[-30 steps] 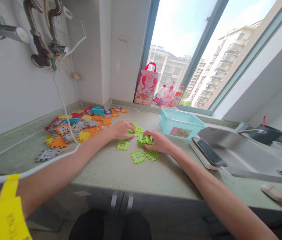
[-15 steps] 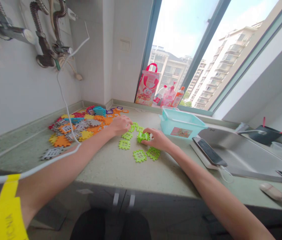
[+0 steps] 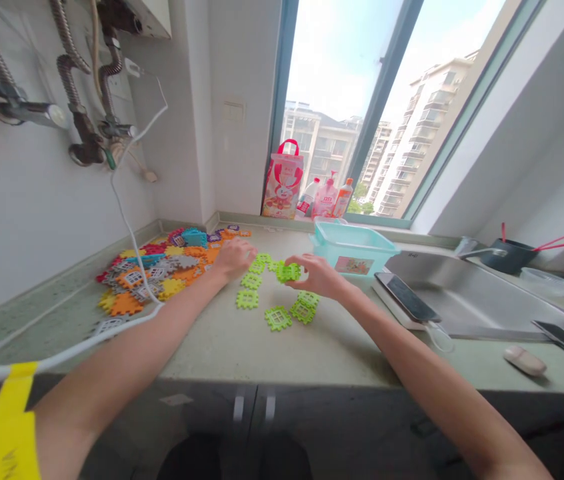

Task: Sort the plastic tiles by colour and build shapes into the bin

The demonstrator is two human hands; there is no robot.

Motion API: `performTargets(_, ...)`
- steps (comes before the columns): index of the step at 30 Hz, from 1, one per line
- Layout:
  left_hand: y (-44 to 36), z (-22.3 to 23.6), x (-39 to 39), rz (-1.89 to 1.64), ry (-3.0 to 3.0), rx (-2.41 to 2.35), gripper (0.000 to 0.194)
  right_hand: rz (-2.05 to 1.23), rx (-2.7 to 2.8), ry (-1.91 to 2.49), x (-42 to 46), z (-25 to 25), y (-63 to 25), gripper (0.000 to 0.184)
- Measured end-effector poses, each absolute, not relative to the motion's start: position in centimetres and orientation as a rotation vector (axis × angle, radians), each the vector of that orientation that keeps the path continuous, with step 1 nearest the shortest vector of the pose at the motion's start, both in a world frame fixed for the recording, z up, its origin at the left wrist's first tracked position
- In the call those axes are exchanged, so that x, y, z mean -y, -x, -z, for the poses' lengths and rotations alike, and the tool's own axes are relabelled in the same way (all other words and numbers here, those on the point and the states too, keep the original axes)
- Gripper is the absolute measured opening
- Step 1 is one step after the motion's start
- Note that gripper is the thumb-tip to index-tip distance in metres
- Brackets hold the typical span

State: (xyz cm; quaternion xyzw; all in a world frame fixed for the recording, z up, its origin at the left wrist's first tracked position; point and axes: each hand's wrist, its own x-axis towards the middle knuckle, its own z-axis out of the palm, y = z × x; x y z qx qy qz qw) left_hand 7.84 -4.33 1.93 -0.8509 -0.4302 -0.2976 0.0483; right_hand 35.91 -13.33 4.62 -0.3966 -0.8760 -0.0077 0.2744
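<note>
Several lime-green square interlocking tiles point(image 3: 277, 317) lie on the greenish countertop point(image 3: 242, 353). My right hand point(image 3: 315, 275) holds a small stack of green tiles point(image 3: 289, 272) lifted just above the counter. Fingers down, my left hand point(image 3: 235, 257) rests on the counter at the right edge of a mixed-colour tile pile point(image 3: 157, 270), beside more green tiles point(image 3: 252, 280). Whether it grips a piece is hidden.
A pale blue plastic tub point(image 3: 352, 248) stands behind my right hand. A phone point(image 3: 406, 297) lies on a white block by the steel sink point(image 3: 482, 303). A white cable point(image 3: 127, 220) hangs over the pile. A bag and bottles point(image 3: 312, 193) stand at the window.
My right hand has lifted its stack of green tiles off the counter. My left hand slid away from the green tiles toward the coloured pile. The view tilted down a little.
</note>
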Motion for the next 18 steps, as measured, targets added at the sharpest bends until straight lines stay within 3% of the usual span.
performTargets(9, -7.9, -1.7, 4.4, 0.907, 2.541, 1.302, 0.043, 0.441, 1.769, 1.071, 10.4, -19.7, -42.7, 0.047)
performTargets(13, -7.9, -1.6, 4.5, 0.890, 2.556, 1.292, 0.041, 0.465, 1.622, 1.048, 9.1, -20.9, -46.2, 0.055)
performTargets(18, -8.0, -1.5, 4.5, 0.891, 2.572, 1.313, 0.042, 0.448, 1.694, 1.304, 6.5, -18.6, -50.1, 0.056)
